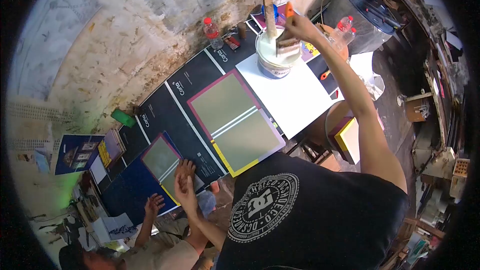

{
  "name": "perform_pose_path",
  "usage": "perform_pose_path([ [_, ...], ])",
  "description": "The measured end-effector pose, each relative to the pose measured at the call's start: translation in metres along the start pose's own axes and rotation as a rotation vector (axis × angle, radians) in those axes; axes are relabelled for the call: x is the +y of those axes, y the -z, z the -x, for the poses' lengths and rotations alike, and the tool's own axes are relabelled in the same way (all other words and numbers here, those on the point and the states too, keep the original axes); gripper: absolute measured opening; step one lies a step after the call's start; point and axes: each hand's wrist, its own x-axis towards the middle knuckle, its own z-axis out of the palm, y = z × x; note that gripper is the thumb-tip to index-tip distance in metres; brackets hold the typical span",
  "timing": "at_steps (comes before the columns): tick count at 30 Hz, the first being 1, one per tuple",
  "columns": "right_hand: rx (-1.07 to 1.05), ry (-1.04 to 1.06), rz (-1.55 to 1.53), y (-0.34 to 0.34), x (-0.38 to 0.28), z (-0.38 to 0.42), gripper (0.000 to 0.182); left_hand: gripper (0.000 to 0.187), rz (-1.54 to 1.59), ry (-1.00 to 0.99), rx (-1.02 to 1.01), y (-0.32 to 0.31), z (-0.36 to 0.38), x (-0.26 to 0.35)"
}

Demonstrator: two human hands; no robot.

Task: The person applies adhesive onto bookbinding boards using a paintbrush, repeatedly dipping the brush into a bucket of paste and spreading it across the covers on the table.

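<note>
Head view: right hand (300, 27) holds brush (287, 42) near-upright, bristles (288, 51) down

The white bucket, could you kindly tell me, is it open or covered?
The bucket is open: white contents show through its mouth, and a wooden stick reaches inside.

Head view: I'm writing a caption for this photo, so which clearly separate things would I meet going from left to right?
Dark blue picture board → green block → smaller bordered panel → single red-capped bottle → white bucket → pair of red-capped bottles.
</note>
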Motion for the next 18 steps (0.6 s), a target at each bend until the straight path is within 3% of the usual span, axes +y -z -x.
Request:
perform_pose_path([
  [1, -0.16, 0.017, 0.062, -0.004, 0.002, -0.002, 0.04, 0.047, 0.043, -0.027, -0.048, -0.011, -0.008, 0.003],
  [2, -0.179, 0.053, 0.124, -0.012, 0.007, -0.004, 0.039, 0.046, 0.086, -0.053, -0.096, -0.018, -0.016, 0.007],
  [5, -0.242, 0.179, 0.206, -0.022, 0.018, -0.02, 0.04, 0.044, -0.323, -0.101, -0.12, -0.021, -0.022, 0.019],
  [8, -0.412, -0.142, 0.067, -0.003, -0.011, -0.035, 0.042, 0.044, -0.551, -0.15, -0.196, -0.042, -0.021, 0.059],
  [10, -0.395, -0.187, 0.044, 0.01, -0.038, -0.04, 0.042, 0.046, -0.567, -0.286, -0.222, -0.06, -0.015, 0.064],
  [12, -0.373, -0.08, 0.147, 0.021, -0.084, -0.027, 0.039, 0.056, -0.7, -0.451, -0.301, -0.067, -0.021, 0.045],
  [13, -0.27, 0.074, 0.283, 0.011, -0.089, -0.026, 0.031, 0.065, -0.74, -0.46, -0.374, -0.072, -0.026, 0.035],
  [16, 0.012, 0.339, 0.329, -0.022, -0.157, 0.027, 0.031, 0.095, -0.86, -0.388, -0.535, -0.085, -0.032, 0.005],
  [17, 0.035, 0.345, 0.277, -0.042, -0.166, 0.039, 0.039, 0.101, -0.908, -0.369, -0.577, -0.085, -0.03, 0.001],
  [18, 0.009, 0.204, 0.21, -0.062, -0.185, 0.053, 0.043, 0.106, -0.953, -0.351, -0.622, -0.085, -0.029, -0.003],
])
